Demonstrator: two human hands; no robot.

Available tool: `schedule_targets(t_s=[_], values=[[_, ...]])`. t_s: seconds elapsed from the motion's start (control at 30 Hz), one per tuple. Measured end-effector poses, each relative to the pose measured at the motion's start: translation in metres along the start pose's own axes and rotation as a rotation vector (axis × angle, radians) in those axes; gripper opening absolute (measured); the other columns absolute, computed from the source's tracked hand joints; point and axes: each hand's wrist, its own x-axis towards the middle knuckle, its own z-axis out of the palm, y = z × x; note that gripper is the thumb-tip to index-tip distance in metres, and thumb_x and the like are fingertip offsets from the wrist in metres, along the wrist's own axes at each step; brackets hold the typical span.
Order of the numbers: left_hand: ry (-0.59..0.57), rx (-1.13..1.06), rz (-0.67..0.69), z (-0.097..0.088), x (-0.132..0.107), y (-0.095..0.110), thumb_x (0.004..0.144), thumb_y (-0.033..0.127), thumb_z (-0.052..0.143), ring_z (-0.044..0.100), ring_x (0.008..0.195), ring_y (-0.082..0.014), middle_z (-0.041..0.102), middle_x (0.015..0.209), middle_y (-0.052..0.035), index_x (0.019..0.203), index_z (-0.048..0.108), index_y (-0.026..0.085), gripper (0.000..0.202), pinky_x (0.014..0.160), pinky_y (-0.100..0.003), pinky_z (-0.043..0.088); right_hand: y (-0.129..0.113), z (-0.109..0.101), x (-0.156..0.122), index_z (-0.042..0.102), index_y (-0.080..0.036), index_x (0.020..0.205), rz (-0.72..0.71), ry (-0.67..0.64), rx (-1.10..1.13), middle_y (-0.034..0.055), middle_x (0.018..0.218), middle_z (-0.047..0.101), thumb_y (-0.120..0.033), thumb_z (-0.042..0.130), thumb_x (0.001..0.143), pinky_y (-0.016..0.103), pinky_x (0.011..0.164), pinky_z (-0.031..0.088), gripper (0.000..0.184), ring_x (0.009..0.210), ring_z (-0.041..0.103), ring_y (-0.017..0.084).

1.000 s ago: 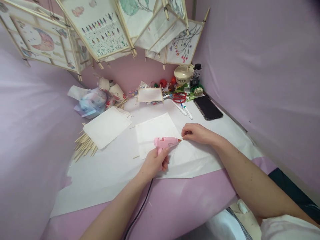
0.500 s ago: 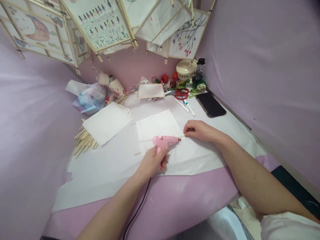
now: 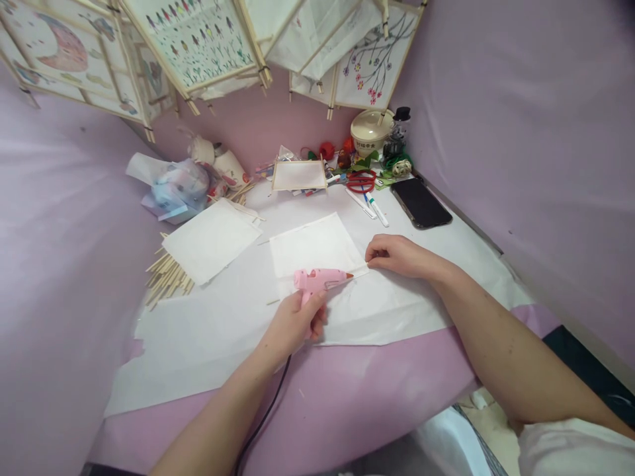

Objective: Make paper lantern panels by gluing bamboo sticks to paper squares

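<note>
L hand [image 3: 297, 320] fingers wrapped round handle of pink glue gun [image 3: 320, 279]; nozzle points R, at near edge of paper sheet [image 3: 317, 239], just short of R hand [image 3: 397, 254]. Nozzle contact can't tell. R fingers curled in at sheet's near R corner; can't tell if gripping or just resting there. Sheet flat mid worktop [image 3: 347, 387], on white cover [image 3: 193, 350]; cover stops short of worktop's near edge. Cord [image 3: 270, 410] runs from gun toward near edge, beside L forearm.

Room: bare cover betw. sheet and paper stack [image 3: 213, 241] on L, also betw. sheet and framed panel [image 3: 299, 176] at back. Stack sits partly on thin sticks [image 3: 171, 279]. Phone [image 3: 421, 203] past R hand, near R wall [image 3: 496, 132]. Markers [image 3: 380, 210] + red-handled scissors [image 3: 361, 182] back R. Lanterns [image 3: 213, 46] hang over back.

Containers: cream bowl [image 3: 368, 140], lid on, contents hidden; black-capped jar [image 3: 402, 122] beside it, contents unclear.
</note>
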Motion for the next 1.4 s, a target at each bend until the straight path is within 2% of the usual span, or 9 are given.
schedule_targets(t_s=[0.27, 0.57, 0.73, 1.0, 1.17, 1.4], values=[[0.010, 0.018, -0.008, -0.006, -0.004, -0.007, 0.089, 0.061, 0.048, 0.052, 0.045, -0.0119, 0.057, 0.049, 0.0017, 0.067, 0.054, 0.019, 0.048, 0.050, -0.024, 0.036, -0.001, -0.001, -0.001, 0.066, -0.023, 0.076, 0.007, 0.000, 0.018, 0.0024, 0.086, 0.063, -0.026, 0.060, 0.078, 0.030, 0.072, 0.043, 0.008, 0.077, 0.057, 0.017], [0.014, 0.032, -0.033, -0.005, -0.005, -0.004, 0.088, 0.059, 0.047, 0.051, 0.044, -0.0117, 0.055, 0.048, 0.0016, 0.063, 0.054, 0.018, 0.049, 0.045, -0.023, 0.034, 0.003, 0.000, -0.001, 0.067, -0.023, 0.078, -0.004, -0.001, 0.016, 0.0025, 0.087, 0.063, -0.029, 0.060, 0.079, 0.030, 0.071, 0.043, 0.009, 0.078, 0.056, 0.017], [0.010, 0.012, -0.030, -0.008, -0.005, -0.007, 0.088, 0.060, 0.049, 0.051, 0.044, -0.0110, 0.056, 0.049, 0.0021, 0.065, 0.054, 0.018, 0.047, 0.050, -0.023, 0.038, 0.001, -0.001, -0.002, 0.066, -0.023, 0.077, 0.006, -0.005, 0.009, 0.0025, 0.088, 0.063, -0.029, 0.060, 0.079, 0.030, 0.071, 0.042, 0.009, 0.078, 0.056, 0.017], [0.015, 0.011, -0.016, -0.021, -0.016, -0.013, 0.090, 0.058, 0.046, 0.050, 0.044, -0.0113, 0.055, 0.047, 0.0016, 0.068, 0.057, 0.017, 0.048, 0.049, -0.023, 0.037, 0.002, 0.000, -0.002, 0.067, -0.023, 0.078, 0.007, -0.012, 0.006, 0.0019, 0.087, 0.063, -0.031, 0.059, 0.079, 0.031, 0.071, 0.043, 0.011, 0.077, 0.057, 0.017], [0.029, 0.008, -0.020, -0.023, -0.017, -0.018, 0.090, 0.058, 0.046, 0.049, 0.044, -0.0116, 0.053, 0.046, 0.0013, 0.063, 0.055, 0.018, 0.050, 0.049, -0.023, 0.037, 0.004, 0.002, -0.001, 0.067, -0.024, 0.078, 0.011, -0.008, 0.014, 0.0015, 0.087, 0.063, -0.031, 0.060, 0.080, 0.031, 0.071, 0.043, 0.010, 0.076, 0.056, 0.017], [0.010, 0.008, 0.014, -0.026, -0.015, -0.025, 0.091, 0.054, 0.047, 0.049, 0.045, -0.0111, 0.054, 0.046, 0.0030, 0.064, 0.055, 0.019, 0.045, 0.049, -0.022, 0.037, 0.003, 0.002, -0.001, 0.067, -0.024, 0.077, 0.015, -0.005, 0.020, 0.0006, 0.086, 0.063, -0.030, 0.060, 0.080, 0.030, 0.070, 0.043, 0.009, 0.076, 0.056, 0.016]])
